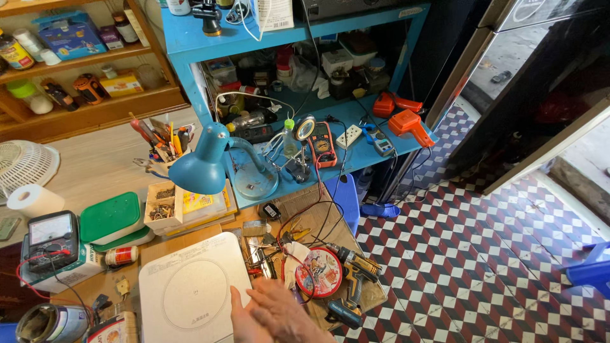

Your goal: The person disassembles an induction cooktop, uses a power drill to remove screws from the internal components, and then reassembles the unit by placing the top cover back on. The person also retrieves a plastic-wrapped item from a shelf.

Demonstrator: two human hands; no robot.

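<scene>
both hands (270, 314) rest open beside white cooktop (190, 289), long axis running away.

Light: bright, even daylight, strongest up and right of the hands (270, 314).
Shadows: soft, faint.
Focus: sharp throughout; hands slightly blurred.
Edges: wide-angle bending.

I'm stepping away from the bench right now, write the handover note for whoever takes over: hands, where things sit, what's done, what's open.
Left hand: flat, empty, at the near right corner of the white induction cooktop.
Right hand: open, empty, overlapping the left, just short of the round tin lid.
Cooktop lies face up on the workbench, casing closed, no tool on it.
Cordless drill lies to the right of the lid; multimeter sits on a box at the far left.
Nothing opened or picked up so far.
</scene>
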